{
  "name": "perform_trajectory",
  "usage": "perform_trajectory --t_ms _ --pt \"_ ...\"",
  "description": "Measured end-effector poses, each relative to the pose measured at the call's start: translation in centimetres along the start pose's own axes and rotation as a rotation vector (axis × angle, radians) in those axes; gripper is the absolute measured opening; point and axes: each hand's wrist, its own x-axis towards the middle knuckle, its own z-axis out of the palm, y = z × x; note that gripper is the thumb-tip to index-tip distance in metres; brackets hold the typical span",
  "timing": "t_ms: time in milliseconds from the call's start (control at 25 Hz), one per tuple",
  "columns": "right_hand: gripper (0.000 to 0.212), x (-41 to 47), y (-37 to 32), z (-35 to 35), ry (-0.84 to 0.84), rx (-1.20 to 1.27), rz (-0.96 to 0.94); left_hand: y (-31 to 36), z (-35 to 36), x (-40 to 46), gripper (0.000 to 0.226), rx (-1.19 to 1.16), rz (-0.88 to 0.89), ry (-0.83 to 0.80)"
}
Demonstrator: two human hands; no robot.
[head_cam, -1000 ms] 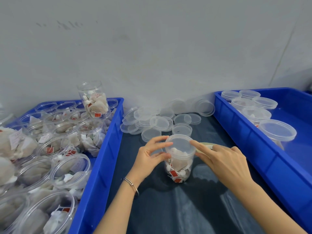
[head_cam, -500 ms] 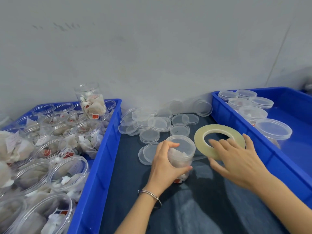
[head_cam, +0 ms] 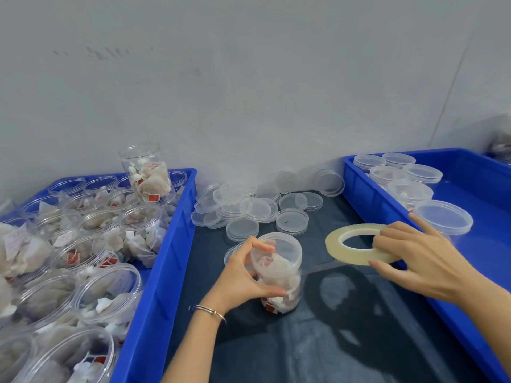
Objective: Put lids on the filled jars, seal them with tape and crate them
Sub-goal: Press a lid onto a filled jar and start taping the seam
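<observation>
Jar: lidded jar [head_cam: 278,272] stands upright on the dark mat [head_cam: 345,341], between the two blue crates, packed with pale sachets.
Left hand: left hand [head_cam: 243,277] wraps the jar's near side — thumb curled across the lower wall, fingertips up at the lid rim.
Right hand: right hand [head_cam: 420,258] pinches the tape roll [head_cam: 356,244] by its right edge, fingers over the top, thumb under; roll lifted clear of the mat, tilted, well apart from the jar.
Handling, jar: probably light, thin clear plastic, smooth and a bit slippery; walls likely flex if squeezed. Best held round the body, low, leaving the lid seam free for tape.
Handling, tape: light, stiff ring; sticky edge — hold by the rim.
Change: half a second back the roll lay flatter with the right hand resting on it; now it is gripped and raised. Left hand holds the jar as before.
Surroundings: loose lids [head_cam: 257,208] heaped behind; left crate [head_cam: 154,286] holds open filled jars, right crate [head_cam: 387,205] lidded ones.
</observation>
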Motion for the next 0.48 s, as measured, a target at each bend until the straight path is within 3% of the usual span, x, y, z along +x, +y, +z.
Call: perform_trajectory --t_ms 120,240,480 --pt "0.048 0.6 0.0 0.5 -0.004 -0.025 0.035 0.3 -0.6 0.4 0.073 -0.031 -0.016 -0.102" --pt "0.046 2.6 -1.4 2.1 -0.021 -0.046 0.092 0.6 -0.4 1.3 0.098 -0.079 -0.084 -0.249" --pt "0.037 5.6 -4.4 3.9 0.024 0.023 0.154 0.9 -0.4 2.2 0.076 0.020 -0.147 -0.248"
